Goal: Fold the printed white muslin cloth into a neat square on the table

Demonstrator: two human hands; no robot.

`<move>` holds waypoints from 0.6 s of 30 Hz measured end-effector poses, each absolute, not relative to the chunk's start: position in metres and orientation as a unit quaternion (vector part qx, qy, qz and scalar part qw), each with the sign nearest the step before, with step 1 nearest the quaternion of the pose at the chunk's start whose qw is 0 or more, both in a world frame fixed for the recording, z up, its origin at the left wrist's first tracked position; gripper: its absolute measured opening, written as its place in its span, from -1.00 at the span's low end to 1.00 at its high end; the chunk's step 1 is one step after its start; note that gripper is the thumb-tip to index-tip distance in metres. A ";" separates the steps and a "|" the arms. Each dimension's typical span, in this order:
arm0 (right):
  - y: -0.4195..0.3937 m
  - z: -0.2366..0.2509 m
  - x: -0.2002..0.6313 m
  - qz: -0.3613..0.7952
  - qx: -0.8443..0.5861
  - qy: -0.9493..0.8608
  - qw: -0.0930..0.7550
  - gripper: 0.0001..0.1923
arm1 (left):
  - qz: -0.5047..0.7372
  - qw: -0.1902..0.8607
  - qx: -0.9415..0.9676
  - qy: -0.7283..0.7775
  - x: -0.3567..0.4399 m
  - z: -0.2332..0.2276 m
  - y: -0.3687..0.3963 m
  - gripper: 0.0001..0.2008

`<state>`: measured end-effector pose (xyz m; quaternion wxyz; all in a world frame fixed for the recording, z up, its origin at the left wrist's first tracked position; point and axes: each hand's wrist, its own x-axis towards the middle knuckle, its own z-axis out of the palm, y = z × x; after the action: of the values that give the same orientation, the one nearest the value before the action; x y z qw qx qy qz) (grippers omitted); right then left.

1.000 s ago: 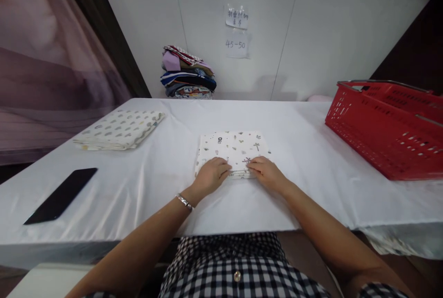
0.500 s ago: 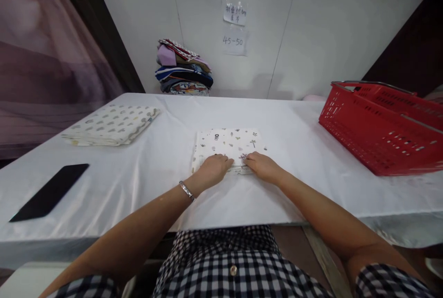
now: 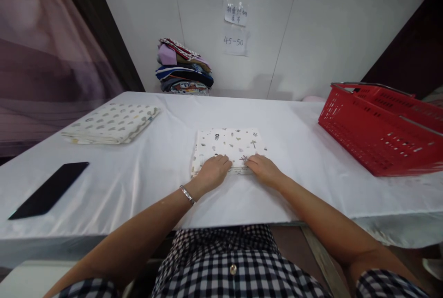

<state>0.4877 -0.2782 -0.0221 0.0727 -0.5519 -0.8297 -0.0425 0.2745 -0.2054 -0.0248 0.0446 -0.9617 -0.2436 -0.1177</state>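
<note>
A folded white cloth (image 3: 228, 143) with small printed plants and figures lies flat on the table before me. My left hand (image 3: 213, 171) closes on its near edge, left of the middle, fingers on top. On the same edge, a little to the right, my right hand (image 3: 265, 169) pinches the cloth. Between the two hands the stacked layers of the fold show. Both thumbs are partly hidden. A second folded cloth (image 3: 112, 122), cream with grey heart-like shapes, rests at the far left, apart from my hands.
The table wears a white cover (image 3: 166, 159). A black flat slab like a phone (image 3: 50, 190) lies at the left. At the right stands a red plastic basket (image 3: 374, 127) with metal handles. A pile of folded fabrics (image 3: 183, 69) sits at the back against the wall.
Almost nothing differs. Both hands stay at the cloth's near edge with very slight finger shifts, and the view has moved a touch.
</note>
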 end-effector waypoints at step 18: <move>-0.295 -0.030 0.534 -0.004 -0.556 -0.806 0.204 -0.74 | -0.201 -0.033 -0.953 -0.226 0.277 -0.028 -0.207 -0.83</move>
<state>0.5343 -0.2952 -0.0301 0.2043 -0.5558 -0.8058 -0.0039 0.2769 -0.2069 -0.0279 -0.0328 -0.9527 -0.2258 -0.2006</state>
